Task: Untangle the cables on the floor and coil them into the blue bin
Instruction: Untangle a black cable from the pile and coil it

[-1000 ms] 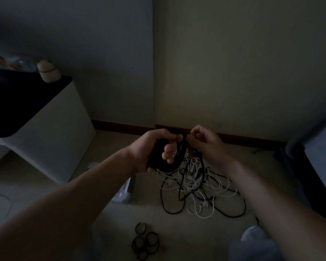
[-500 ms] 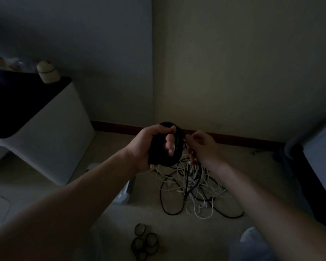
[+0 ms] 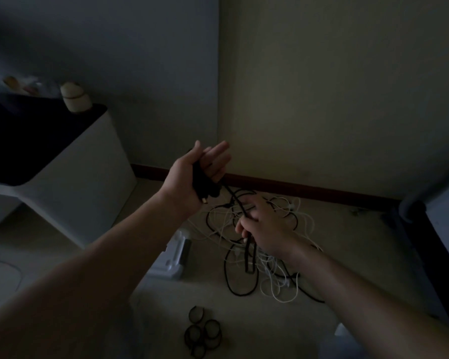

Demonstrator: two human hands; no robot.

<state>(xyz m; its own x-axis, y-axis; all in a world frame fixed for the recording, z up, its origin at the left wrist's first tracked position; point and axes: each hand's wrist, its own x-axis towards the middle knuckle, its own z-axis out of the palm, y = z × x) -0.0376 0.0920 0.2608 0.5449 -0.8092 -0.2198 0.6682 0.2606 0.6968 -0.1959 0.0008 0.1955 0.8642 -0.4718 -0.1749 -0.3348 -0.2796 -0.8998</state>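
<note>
left hand (image 3: 189,177) nearly flat, fingers straight, coil (image 3: 201,182) of black cable (image 3: 233,197) lying across palm. right hand (image 3: 266,229) curled round same cable, strand taut between hands. black-and-white tangle (image 3: 270,270) on floor under right hand, near skirting (image 3: 309,189). cabinet (image 3: 75,182) edge left of left hand, bare floor (image 3: 143,195) between.

Coiled black cable (image 3: 201,183) aloft, strand trailing down; black-white cable tangle (image 3: 249,260) on floor.
</note>
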